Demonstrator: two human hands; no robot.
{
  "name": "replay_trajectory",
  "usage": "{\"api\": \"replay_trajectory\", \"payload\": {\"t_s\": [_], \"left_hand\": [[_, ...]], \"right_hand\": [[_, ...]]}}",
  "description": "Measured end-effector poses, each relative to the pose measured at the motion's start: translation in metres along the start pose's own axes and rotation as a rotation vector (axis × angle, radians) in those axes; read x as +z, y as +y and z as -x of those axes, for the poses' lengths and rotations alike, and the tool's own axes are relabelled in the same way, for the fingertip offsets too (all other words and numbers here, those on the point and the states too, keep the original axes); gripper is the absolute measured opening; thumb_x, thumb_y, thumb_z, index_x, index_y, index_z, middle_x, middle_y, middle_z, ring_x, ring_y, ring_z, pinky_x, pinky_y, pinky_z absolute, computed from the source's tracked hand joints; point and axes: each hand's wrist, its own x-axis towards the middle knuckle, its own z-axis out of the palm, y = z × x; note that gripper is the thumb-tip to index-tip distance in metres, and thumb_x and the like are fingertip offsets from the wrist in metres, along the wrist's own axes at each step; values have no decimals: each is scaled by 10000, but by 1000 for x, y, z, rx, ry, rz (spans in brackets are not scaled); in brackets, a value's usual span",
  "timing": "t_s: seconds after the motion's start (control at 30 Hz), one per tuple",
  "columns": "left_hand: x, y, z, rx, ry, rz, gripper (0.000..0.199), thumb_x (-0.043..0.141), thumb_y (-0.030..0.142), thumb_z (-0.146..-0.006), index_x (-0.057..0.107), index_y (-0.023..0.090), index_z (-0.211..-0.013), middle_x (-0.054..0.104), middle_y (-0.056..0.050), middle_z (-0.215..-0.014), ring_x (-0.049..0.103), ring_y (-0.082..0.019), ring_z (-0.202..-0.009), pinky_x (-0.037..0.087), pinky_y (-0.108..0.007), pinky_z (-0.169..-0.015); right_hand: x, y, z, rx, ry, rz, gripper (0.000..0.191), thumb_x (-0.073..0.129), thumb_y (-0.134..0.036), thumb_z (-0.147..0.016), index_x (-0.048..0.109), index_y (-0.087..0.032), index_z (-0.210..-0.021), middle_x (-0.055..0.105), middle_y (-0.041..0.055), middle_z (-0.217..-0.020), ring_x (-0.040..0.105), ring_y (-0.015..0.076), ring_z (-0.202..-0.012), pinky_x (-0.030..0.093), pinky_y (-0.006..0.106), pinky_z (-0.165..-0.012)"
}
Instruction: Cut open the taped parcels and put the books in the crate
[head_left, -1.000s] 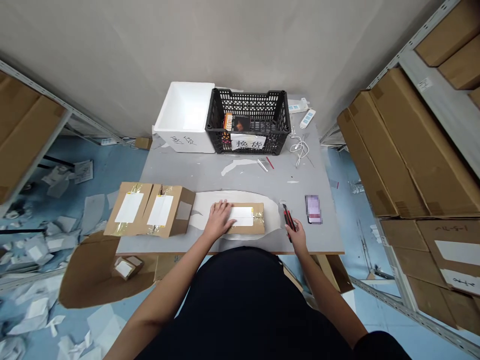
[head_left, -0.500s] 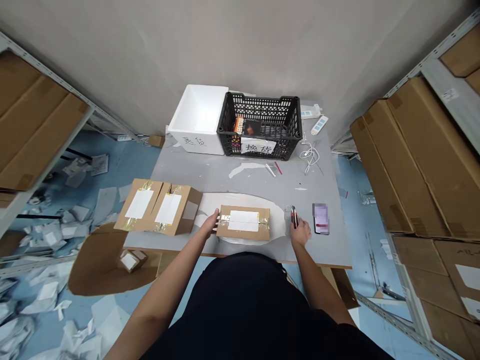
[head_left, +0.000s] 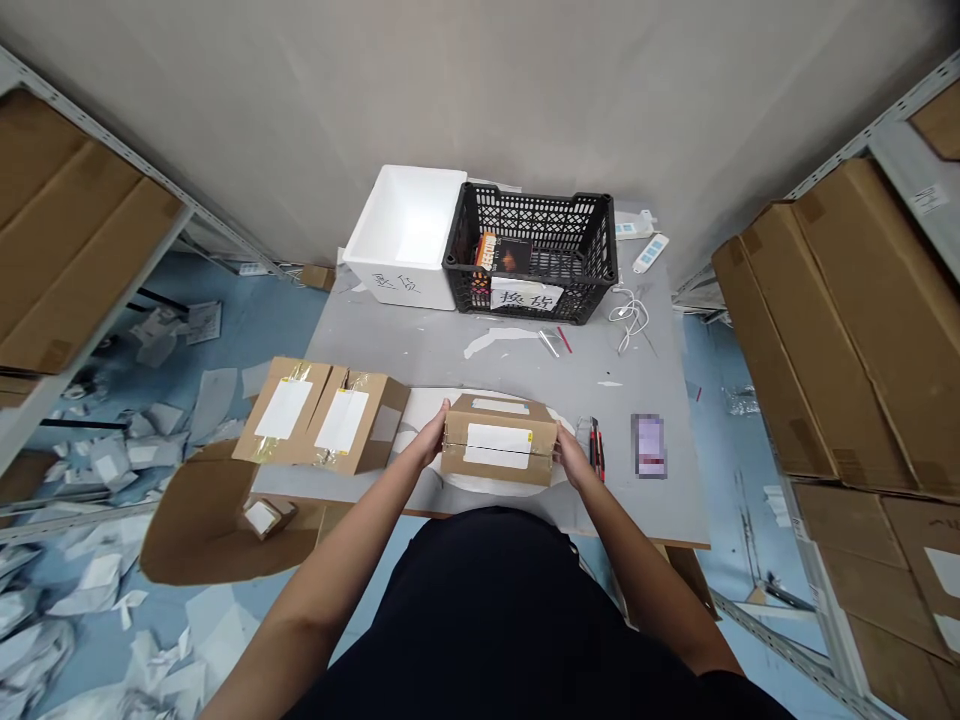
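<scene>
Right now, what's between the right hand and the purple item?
A red-and-black utility knife lies on the grey table, between the right hand and the blurred purple item, in the head view.

Bare left forearm [head_left: 337,545] rising from lower left, bare right forearm [head_left: 645,570] from lower right, both converging on frame centre. My left hand [head_left: 431,437] palm turned inward, fingers forward. My right hand [head_left: 571,462] mirrors it, fingers curled inward. Black-clothed torso [head_left: 487,620] at bottom centre.

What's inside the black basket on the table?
The black basket holds an orange-and-dark book or box. Whatever lies beneath it is hidden, and the white label on the front covers part of the view.
</scene>
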Motion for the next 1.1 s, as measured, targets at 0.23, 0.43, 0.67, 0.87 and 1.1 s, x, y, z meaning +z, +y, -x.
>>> {"api": "replay_trajectory", "payload": {"t_s": [0.23, 0.43, 0.67, 0.87, 1.1], "left_hand": [[-1, 34, -22, 227, 36, -22, 653, 493, 525, -833, 387, 223, -1403, 588, -96, -1318, 592, -242, -1155, 481, -364, -931], [4, 15, -24, 381, -169, -96, 810, 614, 394, -728, 317, 240, -1465, 540, -109, -1378, 522, -258, -1248, 424, -425, -1024], [10, 24, -40, 20, 98, -46, 669, 434, 710, -821, 445, 283, -1336, 517, -128, -1397, 561, -289, -1184, 498, -425, -850], [22, 50, -50, -63, 172, -19, 638, 379, 767, -812, 559, 264, -1161, 601, -119, -1279, 586, -293, -1096, 494, -416, -790], [21, 26, -27, 299, 234, 10, 540, 435, 678, -855, 562, 248, -1156, 592, -88, -1267, 559, -246, -1132, 494, -353, -842]], "right_hand": [[-14, -41, -21, -248, 31, -11, 560, 437, -560, -871, 440, -284, -1358, 555, 59, -1350, 583, 210, -1117, 496, 286, -815], [-12, -26, -38, -252, 14, -78, 711, 587, -346, -772, 364, -268, -1443, 438, 78, -1478, 482, 215, -1276, 439, 317, -964], [-12, -36, -55, -34, 83, 9, 667, 426, -549, -907, 324, -213, -1474, 446, 122, -1463, 534, 222, -1189, 479, 313, -834], [-7, -52, -66, 6, 86, 36, 602, 402, -688, -848, 547, -268, -1256, 606, 71, -1273, 600, 223, -1021, 500, 336, -755], [-7, -34, -34, -280, 172, 29, 477, 326, -631, -887, 560, -289, -1124, 609, 31, -1212, 574, 208, -1081, 495, 339, -846]]}}
